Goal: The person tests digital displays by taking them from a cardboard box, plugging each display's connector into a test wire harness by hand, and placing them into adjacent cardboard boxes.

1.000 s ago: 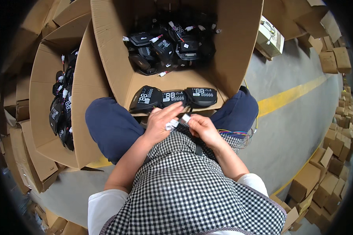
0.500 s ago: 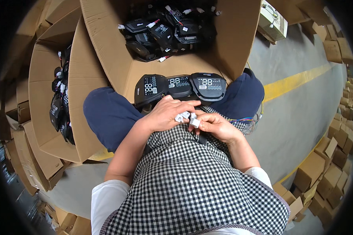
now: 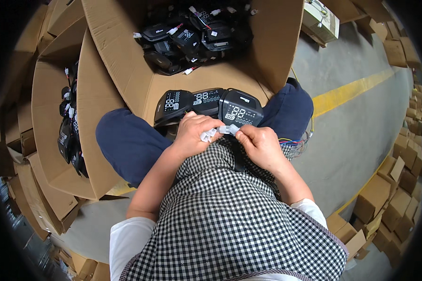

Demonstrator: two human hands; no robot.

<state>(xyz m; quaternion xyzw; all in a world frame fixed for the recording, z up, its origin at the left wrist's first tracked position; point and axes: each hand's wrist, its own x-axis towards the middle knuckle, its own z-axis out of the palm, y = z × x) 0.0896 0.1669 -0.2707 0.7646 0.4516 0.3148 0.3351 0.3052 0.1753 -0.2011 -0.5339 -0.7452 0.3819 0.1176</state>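
Observation:
My left hand is closed around several white plastic wire connectors that stick out below its fingers. In my right hand, thumb and fingers pinch another white connector, which meets a white piece at my left fingertips. I cannot tell whether the two are joined. Just beyond my hands, three black display units lie side by side: a left one, a middle one and a right one, their lit-looking digits facing up. The right unit sits close above my right hand.
A large open cardboard box ahead holds a heap of black display units with white connectors. Another box at left holds similar units. Coloured wires lie by my right knee. Cardboard boxes are piled at right.
My hands have drawn slightly apart, with the right moving right and up. The white connectors now line up between my fingertips. The right display unit appears tilted more upright, and the view has shifted slightly.

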